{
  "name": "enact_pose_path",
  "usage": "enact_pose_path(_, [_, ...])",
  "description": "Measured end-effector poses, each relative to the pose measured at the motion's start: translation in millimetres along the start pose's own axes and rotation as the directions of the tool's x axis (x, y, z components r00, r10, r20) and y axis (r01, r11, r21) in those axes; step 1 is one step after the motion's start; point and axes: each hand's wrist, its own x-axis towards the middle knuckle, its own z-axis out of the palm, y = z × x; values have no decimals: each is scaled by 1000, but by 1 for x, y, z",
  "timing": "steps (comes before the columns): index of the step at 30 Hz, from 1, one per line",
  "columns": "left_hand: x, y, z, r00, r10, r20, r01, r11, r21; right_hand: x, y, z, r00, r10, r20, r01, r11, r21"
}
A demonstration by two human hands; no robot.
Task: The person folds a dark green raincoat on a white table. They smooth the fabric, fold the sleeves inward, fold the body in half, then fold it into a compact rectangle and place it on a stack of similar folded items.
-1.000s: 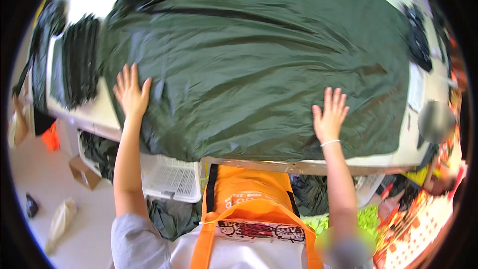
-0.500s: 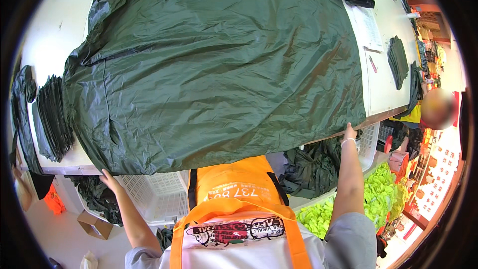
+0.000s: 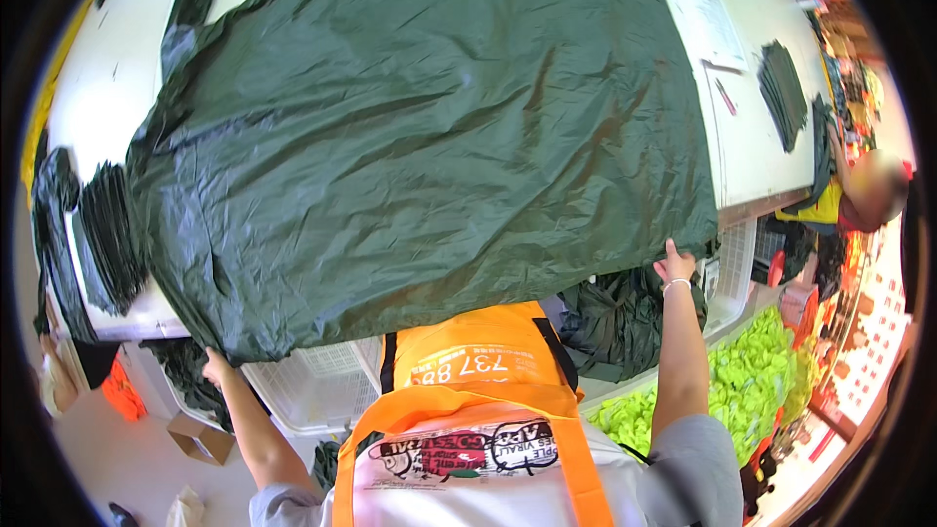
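Note:
A large dark green, thin, wrinkled sheet (image 3: pixel 420 156) lies spread over the white table, its near edge hanging over the table's front. At its near left corner my left hand (image 3: pixel 217 369) pinches the edge between closed fingers. My right hand (image 3: pixel 674 262), with a white band at the wrist, grips the same edge near the right corner. Some of its fingertips are hidden by the sheet. Between the two hands the edge sags slightly over my orange apron (image 3: pixel 478 351).
Folded dark green stacks lie at the table's left (image 3: pixel 112 234) and right (image 3: pixel 783 96). A pen (image 3: pixel 725 96) and paper (image 3: pixel 708 24) rest nearby. Below stand white baskets (image 3: pixel 312 400), dark green cloth (image 3: pixel 620 327) and a bright yellow-green pile (image 3: pixel 727 381). Another person (image 3: pixel 874 190) is at far right.
The sheet's near edge has come slightly toward me, with both hands still on it. My right hand has moved a little inward. The person at far right shows more of an arm.

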Motion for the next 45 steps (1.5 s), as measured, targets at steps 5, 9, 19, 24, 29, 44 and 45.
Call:
enact_pose_path(5, [-300, 170, -35, 319, 870, -375, -945, 261, -199, -89, -97, 53, 364, -921, 142, 790, 224, -571])
enact_pose_path(9, [-518, 224, -7, -322, 947, -1, -945, -321, -64, -139, -135, 157, 92, -818, 568, 975, -42, -218])
enact_pose_path(19, [-558, 251, 27, -302, 951, 67, -951, -305, 46, 137, -161, 79, 612, -766, 197, 643, 337, -687])
enact_pose_path(24, [-556, 247, 27, -285, 955, 78, -954, -291, 75, 5, -205, 98, 363, -810, 461, 928, 267, -260])
enact_pose_path(29, [-563, 254, 27, -303, 950, 74, -951, -307, 45, -8, -148, 128, 57, -790, 611, 986, -51, -157])
enact_pose_path(44, [-520, 220, 2, -101, 974, -203, -873, -185, -452, -22, 29, -17, 811, 206, 548, -454, 812, 366])
enact_pose_path(45, [-495, 197, -10, 35, 971, -237, -886, -80, -457, -33, 40, -12, 751, 105, 652, -374, 882, 288])
